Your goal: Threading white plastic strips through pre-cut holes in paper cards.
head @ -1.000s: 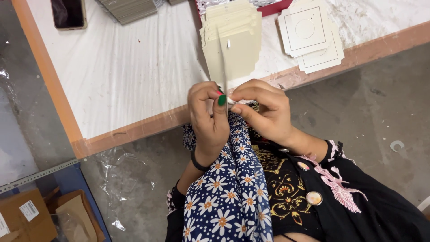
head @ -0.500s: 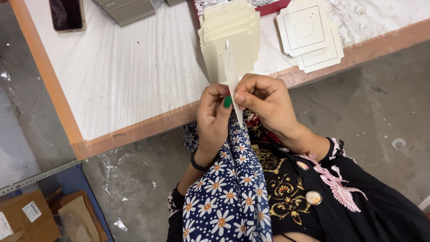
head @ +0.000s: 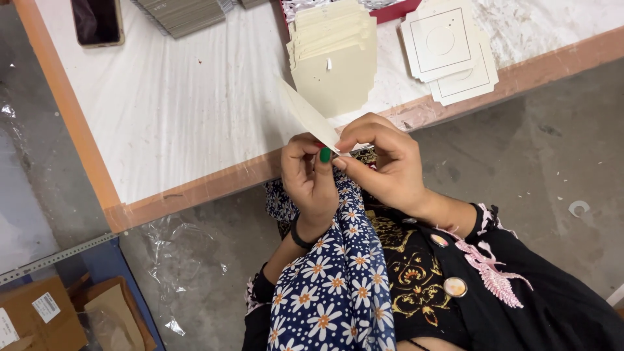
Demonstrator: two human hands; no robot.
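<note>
Now tilted leftward, away from upright: thin cream card piece [head: 307, 117], pinched by left hand [head: 313, 179] and right hand [head: 383, 166], near cream card stack [head: 335, 62].

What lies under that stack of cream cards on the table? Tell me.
The stack of cream cards rests on the white tabletop; its far end overlaps a red tray. Whatever is directly beneath is covered.

A thin cream card piece [head: 305, 114], seen nearly edge-on, is pinched at its lower end between both hands and tilts up and leftward over the surface's wooden edge, just before the cream stack.
</note>
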